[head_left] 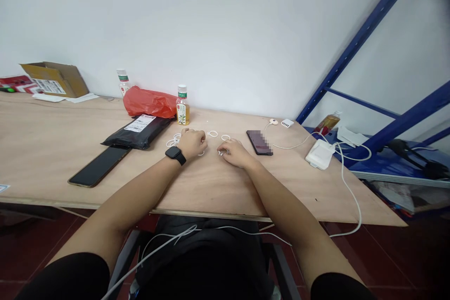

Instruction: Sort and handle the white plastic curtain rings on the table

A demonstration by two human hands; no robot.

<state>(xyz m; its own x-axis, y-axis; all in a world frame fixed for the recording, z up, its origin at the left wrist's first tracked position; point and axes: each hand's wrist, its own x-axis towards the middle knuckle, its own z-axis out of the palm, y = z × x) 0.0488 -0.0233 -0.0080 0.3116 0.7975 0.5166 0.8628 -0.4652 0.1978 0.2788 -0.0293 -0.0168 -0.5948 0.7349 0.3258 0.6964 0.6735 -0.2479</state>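
My left hand [192, 144], with a black watch [175, 154] on the wrist, rests over the table with its fingers curled inward. Part of a white ring shows beneath it; what its fingertips hold, if anything, is hidden. My right hand [235, 153] is closed at the fingertips on a small white piece [221, 153], too small to name. Beyond the hands lie two thin white rings, one near the middle [213, 134] and another [225, 138] just above my right hand. Several more white rings [171, 143] are bunched left of my left hand.
On the wooden table [207, 192] are a drink bottle [183, 105], a red plastic bag [149, 102], a black parcel [140, 132], a phone [100, 166] and a second dark phone [259, 142]. White cables run from a white adapter [319, 153] at right, near a blue metal frame [362, 40].
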